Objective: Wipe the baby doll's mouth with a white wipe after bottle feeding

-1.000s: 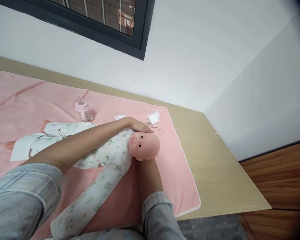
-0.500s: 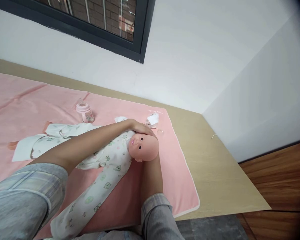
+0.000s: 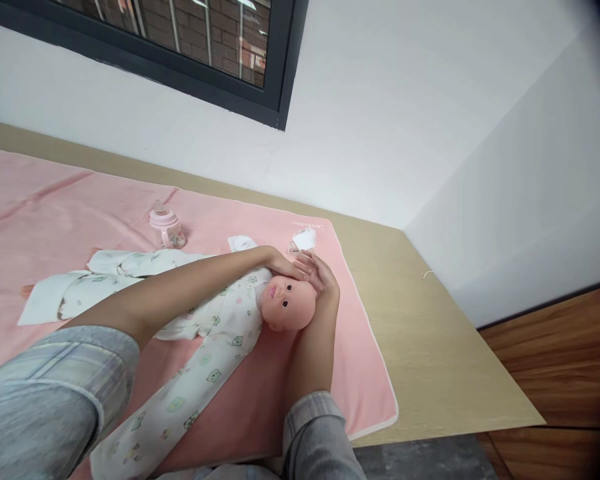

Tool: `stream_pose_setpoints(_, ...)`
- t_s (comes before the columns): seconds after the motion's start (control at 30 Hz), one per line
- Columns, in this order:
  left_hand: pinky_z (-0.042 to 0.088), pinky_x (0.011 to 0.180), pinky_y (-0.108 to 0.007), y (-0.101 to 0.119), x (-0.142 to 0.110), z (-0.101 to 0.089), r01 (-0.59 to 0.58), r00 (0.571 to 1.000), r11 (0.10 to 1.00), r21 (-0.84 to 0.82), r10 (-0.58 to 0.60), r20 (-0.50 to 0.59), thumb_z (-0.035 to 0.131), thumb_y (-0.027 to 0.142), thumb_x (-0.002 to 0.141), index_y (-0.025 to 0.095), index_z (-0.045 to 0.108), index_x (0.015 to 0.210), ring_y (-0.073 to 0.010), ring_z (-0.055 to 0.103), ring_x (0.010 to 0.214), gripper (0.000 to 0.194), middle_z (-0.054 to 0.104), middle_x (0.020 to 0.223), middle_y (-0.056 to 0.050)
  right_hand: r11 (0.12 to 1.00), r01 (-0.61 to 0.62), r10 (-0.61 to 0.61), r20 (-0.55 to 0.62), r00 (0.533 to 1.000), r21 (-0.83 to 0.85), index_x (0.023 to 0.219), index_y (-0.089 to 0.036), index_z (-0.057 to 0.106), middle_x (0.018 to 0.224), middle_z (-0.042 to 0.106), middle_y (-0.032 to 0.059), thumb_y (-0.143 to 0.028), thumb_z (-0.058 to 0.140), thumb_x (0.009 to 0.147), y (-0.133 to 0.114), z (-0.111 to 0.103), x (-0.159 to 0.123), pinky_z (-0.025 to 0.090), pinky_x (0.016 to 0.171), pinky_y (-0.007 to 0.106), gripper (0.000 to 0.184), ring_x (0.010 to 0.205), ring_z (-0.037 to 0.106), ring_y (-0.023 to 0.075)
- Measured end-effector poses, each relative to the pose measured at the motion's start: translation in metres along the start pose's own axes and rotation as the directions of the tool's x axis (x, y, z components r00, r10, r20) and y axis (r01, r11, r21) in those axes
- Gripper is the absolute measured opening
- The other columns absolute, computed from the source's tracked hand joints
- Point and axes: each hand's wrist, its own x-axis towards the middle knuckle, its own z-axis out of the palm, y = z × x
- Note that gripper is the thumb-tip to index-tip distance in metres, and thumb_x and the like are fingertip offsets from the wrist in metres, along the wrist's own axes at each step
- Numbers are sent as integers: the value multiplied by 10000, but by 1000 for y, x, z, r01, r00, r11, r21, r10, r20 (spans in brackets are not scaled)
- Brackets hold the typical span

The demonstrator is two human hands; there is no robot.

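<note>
Up from behind the doll's head, my right hand (image 3: 323, 273) has come into view, its extended fingers now meeting those of my left hand (image 3: 289, 266). Both hands are open and cupped rather than clenched: left along the head's far side, right curved around the crown. Spreading out under my grip and away to its right is the pale tabletop (image 3: 405, 320); over it, directly below my hands, lies the pink blanket (image 3: 353, 367). From between my palms, the doll (image 3: 289, 303) stretches leftward on its back in printed clothes. Left of my hands, beyond its legs, I see a pink-lidded bottle (image 3: 166, 227); just past my fingertips sits a white packet (image 3: 305, 239).
</note>
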Motion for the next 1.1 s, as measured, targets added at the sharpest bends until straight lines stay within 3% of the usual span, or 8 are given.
stream_pose_setpoints(0.2, 567, 835, -408, -8, 8, -6, 139, 990, 983, -116, -135, 47, 669, 647, 727, 194, 777, 1041, -342, 674, 983, 562, 748, 1011, -138, 994, 78, -78, -4, 997, 70, 1088, -186, 690, 1194, 728, 71, -336, 537, 928, 5, 4, 9, 616, 797, 320, 268, 1018, 717, 198)
stream_pose_setpoints(0.3, 557, 822, -355, -12, 8, -14, 136, 986, 972, -194, -152, -70, 741, 561, 668, 234, 760, 1092, -282, 678, 910, 535, 744, 961, -86, 988, 121, -125, 28, 992, 98, 1085, -186, 693, 1208, 725, 76, -359, 546, 922, 6, 5, 10, 602, 869, 321, 280, 1087, 699, 193)
stream_pose_setpoints(0.43, 538, 816, -302, -16, 7, -24, 91, 951, 944, -316, -176, -253, 782, 521, 657, 233, 744, 1055, -245, 657, 954, 493, 724, 1051, -74, 973, 187, -197, 69, 978, 137, 1091, -200, 697, 1337, 670, 68, -388, 546, 931, 3, 10, 6, 568, 982, 325, 290, 1178, 664, 182)
stream_pose_setpoints(0.63, 552, 775, -330, -27, 14, -34, 45, 849, 869, -493, -293, -440, 779, 692, 664, 148, 672, 915, -254, 652, 901, 609, 679, 1088, -178, 973, 177, -190, 78, 979, 149, 1060, -202, 708, 1288, 693, 63, -365, 540, 930, 2, 13, 6, 580, 903, 275, 268, 1130, 678, 171)
stream_pose_setpoints(0.77, 546, 715, -342, -30, 15, -36, -1, 785, 855, -519, -321, -529, 782, 778, 607, 161, 626, 818, -247, 639, 804, 670, 682, 960, -161, 974, 177, -192, 108, 975, 139, 1017, -195, 720, 1237, 713, 73, -363, 526, 928, 4, 13, 7, 566, 926, 280, 272, 1080, 691, 168)
stream_pose_setpoints(0.9, 510, 677, -336, -25, 11, -35, -43, 714, 886, -462, -296, -635, 856, 715, 532, 173, 565, 692, -254, 632, 782, 636, 653, 789, -102, 980, 149, -167, 136, 977, 134, 1021, -181, 722, 1172, 733, 104, -379, 519, 925, 6, 14, 6, 546, 986, 315, 299, 1106, 687, 187)
stream_pose_setpoints(1.0, 505, 762, -366, -19, 4, -33, -73, 634, 929, -362, -237, -736, 850, 678, 546, 188, 451, 589, -302, 635, 893, 634, 614, 721, -67, 980, 114, -143, 176, 974, 161, 1060, -189, 716, 1292, 690, 95, -407, 506, 929, 9, 11, 7, 552, 988, 342, 330, 1134, 683, 201)
stream_pose_setpoints(1.1, 460, 961, -412, -9, -10, -34, -105, 567, 966, -237, -138, -812, 828, 615, 603, 185, 482, 588, -357, 584, 1121, 552, 691, 945, -102, 991, 42, -70, 238, 969, 124, 1133, -199, 696, 1412, 620, 80, -429, 518, 926, 13, 8, 9, 552, 997, 377, 356, 1148, 682, 214)
